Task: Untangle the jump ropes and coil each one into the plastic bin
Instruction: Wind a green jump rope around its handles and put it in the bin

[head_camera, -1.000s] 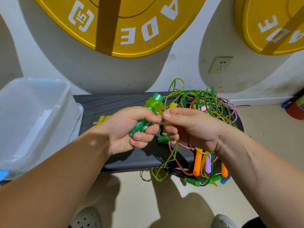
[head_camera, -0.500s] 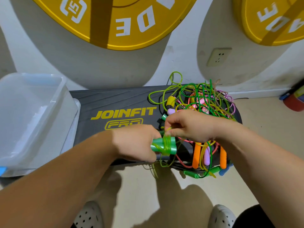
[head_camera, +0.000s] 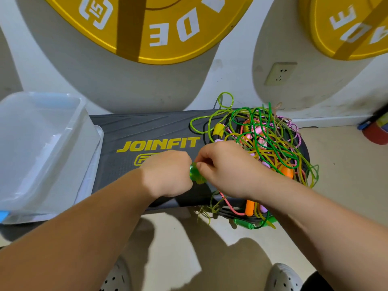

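A tangle of jump ropes [head_camera: 266, 141] in green, yellow, pink and purple lies on the right end of the black JOINFIT step platform [head_camera: 147, 131]. Orange handles [head_camera: 249, 206] and a green handle [head_camera: 243, 223] hang over its front edge. My left hand [head_camera: 168, 173] is closed around a translucent green handle [head_camera: 194, 172], only its end showing. My right hand [head_camera: 226, 166] pinches the yellow-green cord right at that handle's end. The clear plastic bin [head_camera: 42, 143] stands at the left with no rope visible inside.
Two yellow weight plates [head_camera: 147, 28] lean against the white wall behind the platform. A wall socket [head_camera: 280, 73] sits at the right, and a red object [head_camera: 375, 131] rests on the floor at the far right. My shoes [head_camera: 283, 276] show below.
Both hands came down from chest height to the platform with the green handle. The handle, once upright and mostly exposed, now sits nearly hidden in my left fist.
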